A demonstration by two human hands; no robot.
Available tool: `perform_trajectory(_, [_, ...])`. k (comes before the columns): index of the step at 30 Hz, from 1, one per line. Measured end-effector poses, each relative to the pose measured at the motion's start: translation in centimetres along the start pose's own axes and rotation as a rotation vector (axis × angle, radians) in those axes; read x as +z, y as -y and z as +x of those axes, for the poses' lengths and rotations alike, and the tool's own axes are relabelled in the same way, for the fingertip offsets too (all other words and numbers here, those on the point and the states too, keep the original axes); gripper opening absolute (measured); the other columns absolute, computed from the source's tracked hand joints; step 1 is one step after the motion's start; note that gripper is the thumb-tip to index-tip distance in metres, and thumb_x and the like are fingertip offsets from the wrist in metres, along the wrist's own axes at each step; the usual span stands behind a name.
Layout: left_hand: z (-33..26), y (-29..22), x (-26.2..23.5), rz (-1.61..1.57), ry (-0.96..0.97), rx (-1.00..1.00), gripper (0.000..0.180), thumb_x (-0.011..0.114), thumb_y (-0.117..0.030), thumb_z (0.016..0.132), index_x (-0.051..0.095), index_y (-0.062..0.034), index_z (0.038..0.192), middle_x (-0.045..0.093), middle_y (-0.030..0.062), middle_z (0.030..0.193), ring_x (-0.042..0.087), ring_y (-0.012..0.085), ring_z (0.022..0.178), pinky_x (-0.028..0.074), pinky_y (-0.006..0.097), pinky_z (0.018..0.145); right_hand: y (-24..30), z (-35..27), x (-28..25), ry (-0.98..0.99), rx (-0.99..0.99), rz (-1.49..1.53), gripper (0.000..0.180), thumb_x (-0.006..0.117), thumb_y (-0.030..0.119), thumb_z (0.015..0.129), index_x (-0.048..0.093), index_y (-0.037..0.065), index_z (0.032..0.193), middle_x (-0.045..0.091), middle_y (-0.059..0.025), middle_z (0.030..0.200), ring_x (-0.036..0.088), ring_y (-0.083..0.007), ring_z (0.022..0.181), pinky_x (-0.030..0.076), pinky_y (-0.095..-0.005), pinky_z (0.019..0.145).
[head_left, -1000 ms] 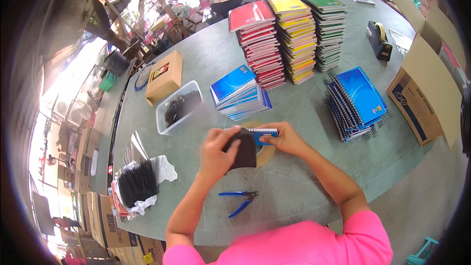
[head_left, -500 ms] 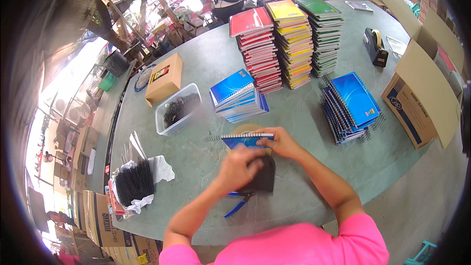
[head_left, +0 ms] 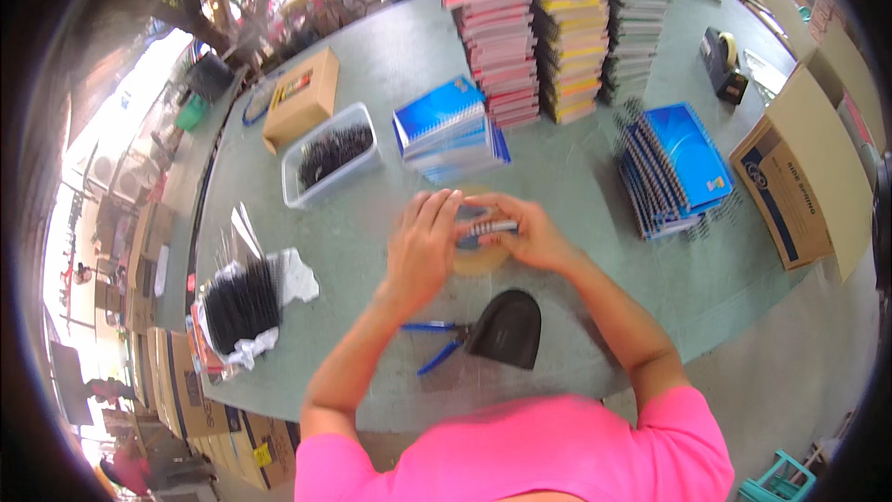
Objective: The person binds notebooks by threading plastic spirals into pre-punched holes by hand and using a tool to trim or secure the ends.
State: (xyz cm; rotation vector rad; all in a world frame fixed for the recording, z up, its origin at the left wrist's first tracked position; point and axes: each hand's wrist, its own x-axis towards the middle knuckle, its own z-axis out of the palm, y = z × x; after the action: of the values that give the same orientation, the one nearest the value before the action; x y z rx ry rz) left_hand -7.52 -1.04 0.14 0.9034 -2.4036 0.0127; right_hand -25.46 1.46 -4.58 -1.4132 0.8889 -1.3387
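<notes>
Beyond the left hand point(head_left: 420, 251), on the green worktop point(head_left: 595, 177), a clear plastic tub point(head_left: 332, 165) holds a heap of black coils, and a shut brown cardboard box point(head_left: 300, 99) lies just past it. Out to the left, a torn white bag point(head_left: 249, 302) spills more black coils. Far to the right of the right hand point(head_left: 531, 237), a large open carton point(head_left: 806, 177) stands tipped on its side; its contents cannot be seen. Both hands are together, clamped on a small spiral-bound notebook point(head_left: 483, 226) between them, which is largely hidden by fingers and blurred. Under the forearms lie blue-handled pliers point(head_left: 435, 344) touching a black curved piece point(head_left: 506, 327). The notebook stacks point(head_left: 557, 33) ahead are cut off at the top edge.
</notes>
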Motion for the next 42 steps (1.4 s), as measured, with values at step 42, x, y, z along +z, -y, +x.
perform_trajectory(42, [0.3,0.6,1.9,0.284,0.014,0.041,0.026,0.063,-0.03,0.068,0.063,-0.0079,0.081,0.06,0.0072,0.089,0.055,0.0229,0.093,0.041,0.041,0.078,-1.3,-0.1,0.5,-0.109,0.043,-0.129,0.033,0.053,0.027,0.093,0.055,0.005,0.117,0.059,-0.0049,0.098,0.058,-0.0112,0.082,0.054,-0.0227,0.06])
